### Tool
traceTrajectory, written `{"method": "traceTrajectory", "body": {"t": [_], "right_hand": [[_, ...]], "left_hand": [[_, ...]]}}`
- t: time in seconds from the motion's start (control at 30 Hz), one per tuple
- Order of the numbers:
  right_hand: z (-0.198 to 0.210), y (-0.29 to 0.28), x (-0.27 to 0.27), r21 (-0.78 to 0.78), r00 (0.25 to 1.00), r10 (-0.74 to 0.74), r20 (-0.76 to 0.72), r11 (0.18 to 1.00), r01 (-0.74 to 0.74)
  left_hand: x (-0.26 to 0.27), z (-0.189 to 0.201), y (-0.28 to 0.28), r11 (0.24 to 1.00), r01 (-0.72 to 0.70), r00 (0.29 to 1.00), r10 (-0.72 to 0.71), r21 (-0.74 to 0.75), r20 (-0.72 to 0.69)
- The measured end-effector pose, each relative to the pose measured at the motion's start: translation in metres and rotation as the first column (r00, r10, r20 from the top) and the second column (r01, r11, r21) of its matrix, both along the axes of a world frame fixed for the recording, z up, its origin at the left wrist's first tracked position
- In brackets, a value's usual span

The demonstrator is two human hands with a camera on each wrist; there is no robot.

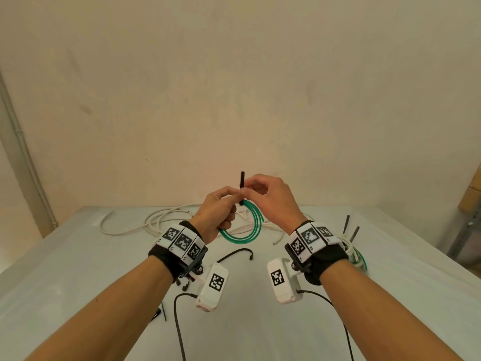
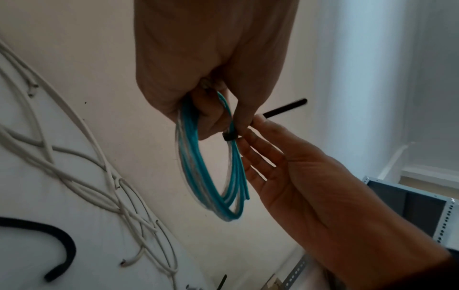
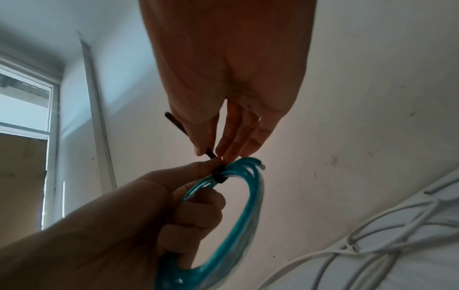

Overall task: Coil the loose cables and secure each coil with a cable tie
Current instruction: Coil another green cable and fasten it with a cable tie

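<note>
A green cable coil point(image 1: 243, 225) hangs above the white table, held by my left hand point(image 1: 221, 209), whose fingers curl round it. In the wrist views the coil point(image 2: 213, 166) point(image 3: 238, 212) looks teal. A black cable tie point(image 1: 242, 185) wraps the coil's top, its tail sticking upward. My right hand point(image 1: 263, 190) pinches that tail point(image 2: 283, 108) between thumb and forefinger just above the tie's head point(image 3: 218, 177). The other right fingers point(image 2: 263, 157) stay fairly straight.
Loose white cables point(image 1: 156, 220) sprawl at the table's far side. A black tie point(image 1: 238, 252) lies in the middle, another black piece point(image 1: 160, 312) near left. Tied coils with black tails point(image 1: 351, 235) sit at right. A wall point(image 1: 234, 100) stands behind the table.
</note>
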State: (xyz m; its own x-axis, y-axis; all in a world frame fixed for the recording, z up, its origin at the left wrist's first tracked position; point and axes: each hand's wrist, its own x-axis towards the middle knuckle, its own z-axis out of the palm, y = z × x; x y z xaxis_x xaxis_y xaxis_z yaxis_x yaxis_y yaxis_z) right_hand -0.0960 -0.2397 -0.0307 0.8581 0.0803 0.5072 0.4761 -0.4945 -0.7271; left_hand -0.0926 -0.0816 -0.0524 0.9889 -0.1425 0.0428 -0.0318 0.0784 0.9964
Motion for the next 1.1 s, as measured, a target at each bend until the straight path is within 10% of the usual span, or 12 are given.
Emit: {"method": "traceTrajectory", "body": {"t": [0.47,0.63,0.9,1.1], "right_hand": [[0.007,0.001,0.001,0.253,0.990,-0.130,0.055,0.961,0.113],[0.009,0.003,0.000,0.363,0.996,-0.027,-0.088,0.930,0.057],[-0.003,-0.002,-0.015,0.108,0.969,0.045,-0.244,0.994,-0.019],[-0.011,-0.022,-0.027,0.362,0.863,0.218,-0.456,0.931,-0.044]], "left_hand": [[-0.022,0.012,-0.015,0.995,0.069,0.997,-0.072,0.066,0.039],[-0.019,0.023,-0.011,0.997,0.048,0.999,-0.048,0.067,0.006],[-0.008,0.013,-0.007,0.967,-0.080,0.982,0.035,-0.243,-0.184],[-0.006,0.009,-0.020,0.974,-0.162,0.987,0.157,-0.158,-0.042]]}}
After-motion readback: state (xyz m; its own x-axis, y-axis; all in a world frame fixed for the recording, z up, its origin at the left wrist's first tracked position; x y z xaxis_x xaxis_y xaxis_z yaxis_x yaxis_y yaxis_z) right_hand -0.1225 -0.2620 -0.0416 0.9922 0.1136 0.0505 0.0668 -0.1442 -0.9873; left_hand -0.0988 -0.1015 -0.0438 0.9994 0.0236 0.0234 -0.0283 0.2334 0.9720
